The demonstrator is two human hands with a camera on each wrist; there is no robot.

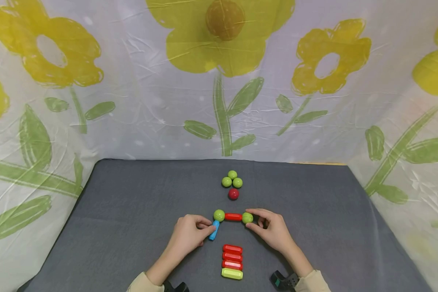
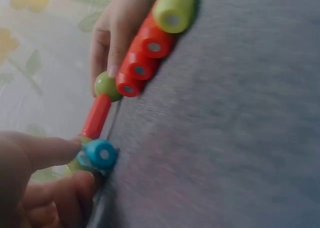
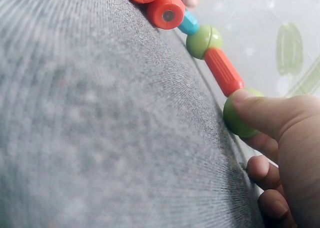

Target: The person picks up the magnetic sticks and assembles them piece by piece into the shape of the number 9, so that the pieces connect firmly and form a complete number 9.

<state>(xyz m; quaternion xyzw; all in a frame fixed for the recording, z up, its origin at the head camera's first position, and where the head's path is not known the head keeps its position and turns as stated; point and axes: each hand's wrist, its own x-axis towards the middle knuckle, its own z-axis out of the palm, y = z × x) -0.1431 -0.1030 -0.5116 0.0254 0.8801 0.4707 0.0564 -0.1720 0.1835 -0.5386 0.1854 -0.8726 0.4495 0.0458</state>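
My left hand (image 1: 190,234) pinches a blue magnetic rod (image 1: 214,230) between thumb and fingers. The rod's upper end meets a green ball (image 1: 219,215). From that ball a red rod (image 1: 233,217) runs right to a second green ball (image 1: 247,217). Thumb and fingers of my right hand (image 1: 271,228) grip this second ball from its right side. In the left wrist view the blue rod (image 2: 101,154) shows its round end with a grey metal disc. The right wrist view shows my thumb over the held green ball (image 3: 241,112).
Three green balls (image 1: 232,175) sit clustered toward the back, with a red ball (image 1: 233,194) just in front. Nearer me, three red rods (image 1: 232,257) and a yellow-green rod (image 1: 232,273) lie side by side on the grey cloth (image 1: 138,211). A flowered curtain (image 1: 142,121) hangs behind.
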